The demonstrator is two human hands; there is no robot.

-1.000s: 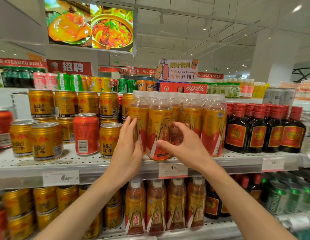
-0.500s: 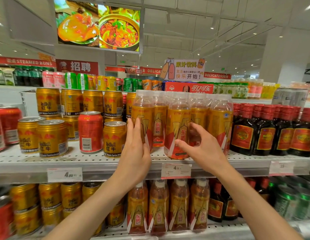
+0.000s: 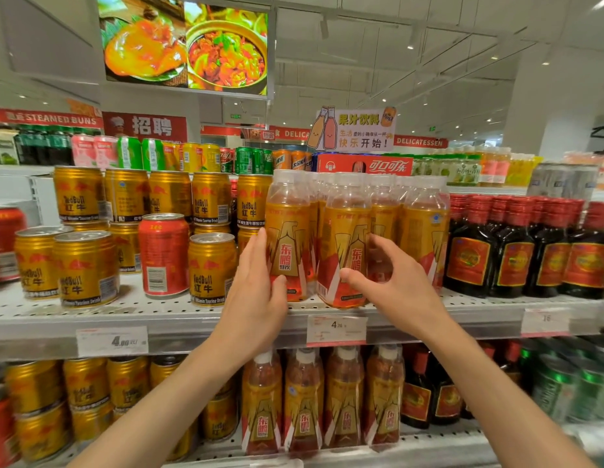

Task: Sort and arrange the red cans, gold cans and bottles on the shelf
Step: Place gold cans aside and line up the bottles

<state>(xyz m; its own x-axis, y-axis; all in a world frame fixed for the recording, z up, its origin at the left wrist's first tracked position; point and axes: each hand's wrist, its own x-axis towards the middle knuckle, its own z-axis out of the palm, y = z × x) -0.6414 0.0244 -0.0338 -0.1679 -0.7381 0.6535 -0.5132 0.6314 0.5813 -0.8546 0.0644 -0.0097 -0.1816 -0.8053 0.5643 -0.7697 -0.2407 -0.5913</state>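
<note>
Left hand (image 3: pixel 256 295) fingers straight against front-left bottle (image 3: pixel 287 238) (thumb on its label), right hand (image 3: pixel 391 282) curled around neighbouring bottle (image 3: pixel 344 244) at 3 o'clock, red can (image 3: pixel 163 255) among gold cans (image 3: pixel 211 268) at 9 o'clock, all on shelf (image 3: pixel 158 315).

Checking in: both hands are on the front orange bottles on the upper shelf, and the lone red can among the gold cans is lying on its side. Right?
Not quite. The red can stands upright among the gold cans, as the head view shows. The rest holds: the left hand touches the front left bottle and the right hand is around the bottle beside it, both on the upper shelf.
</note>
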